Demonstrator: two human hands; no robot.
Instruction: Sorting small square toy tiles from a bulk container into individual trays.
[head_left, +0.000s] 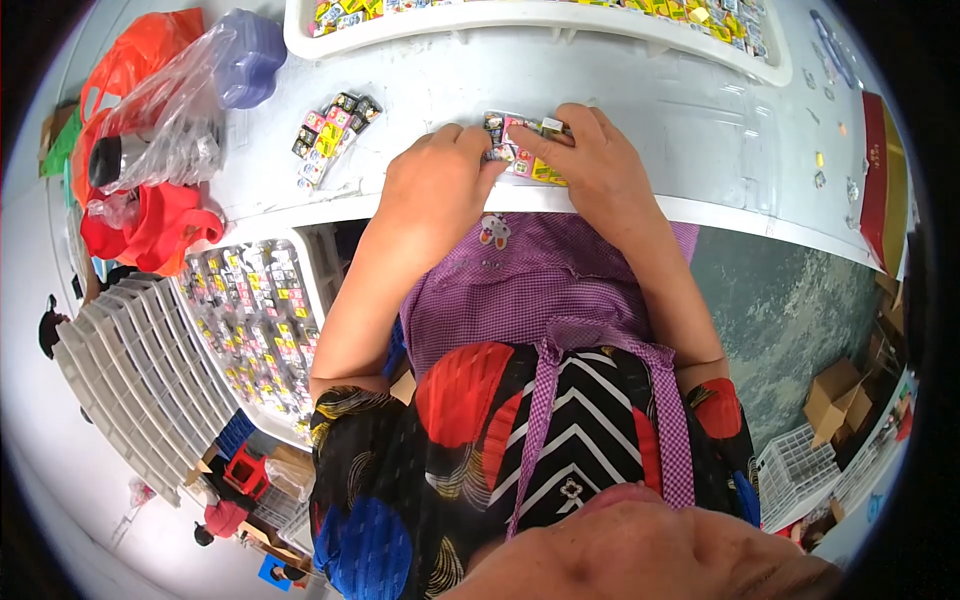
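The pack (524,166) was in the upper middle of the frame, between the two hands, close to the near edge of the white table (430,90). It was made of small blocks in black, pink and yellow. Whether it touched the table or was a little above it could not be told.

The left hand (440,180) was grasping the left end of the pack, with its thumb at the near side; some of its fingertips were hidden. The right hand (605,170) was grasping the right part, with the thumb laid across the top and the other fingers bent at the far side.

To the left of the hands, a second pack (333,138) lay flat and slanted on the table, well apart from them. Along the top of the frame stood a white tray (430,22) with many small coloured pieces.

In the upper left were an orange bag (150,45), a clear bag (185,110) and a bluish plastic container (250,60). Below them, at the left, a white crate (312,275) contained many packs, and beside it was a stack of pale crates (150,370).
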